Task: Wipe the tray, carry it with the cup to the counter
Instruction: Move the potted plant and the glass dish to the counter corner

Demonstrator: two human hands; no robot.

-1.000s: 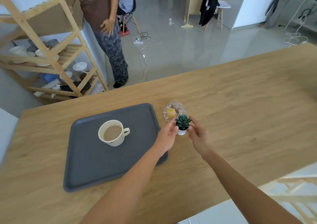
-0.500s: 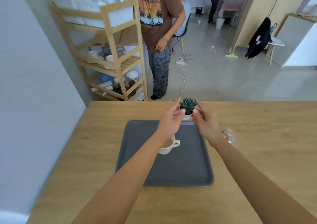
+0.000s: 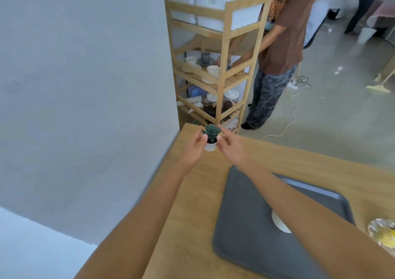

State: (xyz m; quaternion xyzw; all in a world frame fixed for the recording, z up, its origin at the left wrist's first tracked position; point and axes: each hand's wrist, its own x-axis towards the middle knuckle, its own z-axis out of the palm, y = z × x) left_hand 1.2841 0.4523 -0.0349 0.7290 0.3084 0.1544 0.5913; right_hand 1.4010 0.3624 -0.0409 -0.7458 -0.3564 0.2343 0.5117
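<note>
both hands out at the far left corner of the wooden table (image 3: 192, 193), pinching a small potted succulent (image 3: 211, 137) between them: left hand (image 3: 193, 148) closed on the pot's left side, right hand (image 3: 229, 145) closed on its right side, index finger stretched past the leaves. cannot tell whether the pot base touches the tabletop or sits just above it.

risks, judged from this:
- pot is right near the table corner and left edge; released too close to the edge or tilted, likely to tip off toward the wall side.
- narrow white pot, top-heavy with the plant; fingertip pinch only, so slip possible.
- right forearm crosses directly over the tray and cup; dropping the elbow on the way back could clip the cup rim and slop the drink.
- glass dish with something yellow (image 3: 383, 236) sits just beside the tray's right edge; could get knocked when the tray is wiped or lifted.

tray (image 3: 245, 225): dark grey, flat, raised rounded rim, lying on the table near the right of view, surface looks dry and bare where visible. cup (image 3: 279, 225): white, on the tray, mostly hidden under the right forearm; contents not visible. wiping not yet started by the look of it, no cloth in view.
</note>
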